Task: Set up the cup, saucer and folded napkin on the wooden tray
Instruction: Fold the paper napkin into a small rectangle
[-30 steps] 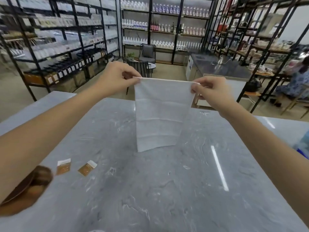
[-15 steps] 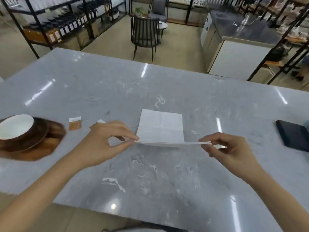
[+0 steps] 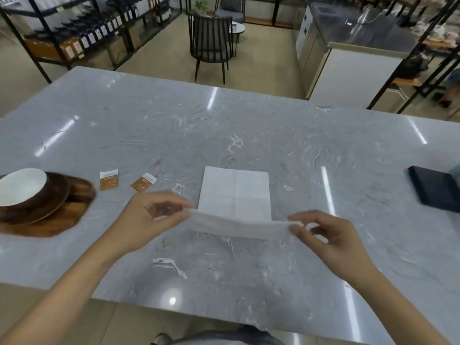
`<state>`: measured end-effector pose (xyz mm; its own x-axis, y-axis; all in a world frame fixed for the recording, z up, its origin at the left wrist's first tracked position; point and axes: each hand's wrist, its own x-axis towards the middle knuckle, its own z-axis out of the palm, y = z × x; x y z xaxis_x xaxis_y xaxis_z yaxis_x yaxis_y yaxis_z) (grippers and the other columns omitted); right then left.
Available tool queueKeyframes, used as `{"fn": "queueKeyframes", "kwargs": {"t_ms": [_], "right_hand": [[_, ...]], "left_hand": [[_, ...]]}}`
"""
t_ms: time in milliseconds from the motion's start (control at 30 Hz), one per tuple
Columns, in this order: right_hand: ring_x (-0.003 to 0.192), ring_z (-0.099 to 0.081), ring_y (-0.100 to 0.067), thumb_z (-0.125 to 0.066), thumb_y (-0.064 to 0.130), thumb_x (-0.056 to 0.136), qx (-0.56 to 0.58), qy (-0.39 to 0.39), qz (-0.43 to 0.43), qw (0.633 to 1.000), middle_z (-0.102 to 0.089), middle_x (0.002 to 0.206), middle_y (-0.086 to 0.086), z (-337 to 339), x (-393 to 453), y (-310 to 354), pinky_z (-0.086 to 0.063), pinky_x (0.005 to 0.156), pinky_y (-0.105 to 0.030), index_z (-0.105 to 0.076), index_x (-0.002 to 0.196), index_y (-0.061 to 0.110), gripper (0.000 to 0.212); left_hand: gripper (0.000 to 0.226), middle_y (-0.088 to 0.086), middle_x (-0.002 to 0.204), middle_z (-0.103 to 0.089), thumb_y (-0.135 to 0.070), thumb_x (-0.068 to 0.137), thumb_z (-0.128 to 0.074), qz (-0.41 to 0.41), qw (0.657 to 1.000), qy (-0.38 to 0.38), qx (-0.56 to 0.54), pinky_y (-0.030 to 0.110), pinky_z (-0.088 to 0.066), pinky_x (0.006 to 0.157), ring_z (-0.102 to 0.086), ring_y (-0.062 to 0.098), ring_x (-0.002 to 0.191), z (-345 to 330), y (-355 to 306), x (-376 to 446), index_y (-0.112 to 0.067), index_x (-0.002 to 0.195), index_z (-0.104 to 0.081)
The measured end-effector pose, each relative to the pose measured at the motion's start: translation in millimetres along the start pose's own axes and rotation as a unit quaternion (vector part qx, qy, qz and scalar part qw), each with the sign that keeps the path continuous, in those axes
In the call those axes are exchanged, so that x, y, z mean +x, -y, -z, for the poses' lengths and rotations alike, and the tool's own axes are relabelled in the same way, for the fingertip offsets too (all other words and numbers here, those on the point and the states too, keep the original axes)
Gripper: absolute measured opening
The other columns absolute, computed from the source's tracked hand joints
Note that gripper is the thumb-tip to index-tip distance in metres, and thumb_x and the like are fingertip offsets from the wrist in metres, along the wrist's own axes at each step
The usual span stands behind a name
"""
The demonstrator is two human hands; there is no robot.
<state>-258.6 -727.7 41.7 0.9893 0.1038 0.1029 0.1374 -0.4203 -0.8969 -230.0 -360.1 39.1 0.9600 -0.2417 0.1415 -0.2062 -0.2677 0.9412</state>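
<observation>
just two hands (image 3: 239, 227), one napkin (image 3: 235, 192)

Large grey marble-patterned table (image 3: 249, 125) with bright streaks of reflected ceiling light, beige tiled floor (image 3: 161, 46) beyond, a black slatted chair (image 3: 211, 38), a small round side table (image 3: 237, 28), black metal shelving (image 3: 82, 33) stocked with bottles, a white counter (image 3: 348, 70) at right
</observation>
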Motion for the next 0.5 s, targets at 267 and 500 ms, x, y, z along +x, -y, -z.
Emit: {"fn": "queueKeyframes", "kwargs": {"t_ms": [267, 500], "right_hand": [[0.078, -0.07, -0.005, -0.07, 0.017, 0.097, 0.018, -0.078, 0.002, 0.997, -0.072, 0.075, 0.009, -25, 116, -55, -0.054, 0.079, -0.02, -0.068, 0.123, 0.024, 0.027], [0.096, -0.072, -0.032, -0.067, 0.016, 0.098, 0.004, -0.072, -0.128, 0.989, -0.074, 0.102, -0.018, -49, 179, -101, -0.058, 0.092, -0.047, -0.065, 0.129, 0.015, 0.031]], "left_hand": [[0.013, -0.005, 0.093, -0.078, -0.011, 0.091, -0.073, 0.056, 0.993, -0.052, 0.092, 0.014, -0.053, 0.071, -0.072, 0.012, 0.086, -11, 52, 118, -0.022, 0.095, -0.078], [0.012, 0.015, 0.102, -0.078, -0.006, 0.09, -0.072, 0.133, 0.975, -0.046, 0.174, 0.025, -0.049, 0.083, -0.072, 0.03, 0.1, -26, 112, 170, -0.003, 0.1, -0.078]]}}
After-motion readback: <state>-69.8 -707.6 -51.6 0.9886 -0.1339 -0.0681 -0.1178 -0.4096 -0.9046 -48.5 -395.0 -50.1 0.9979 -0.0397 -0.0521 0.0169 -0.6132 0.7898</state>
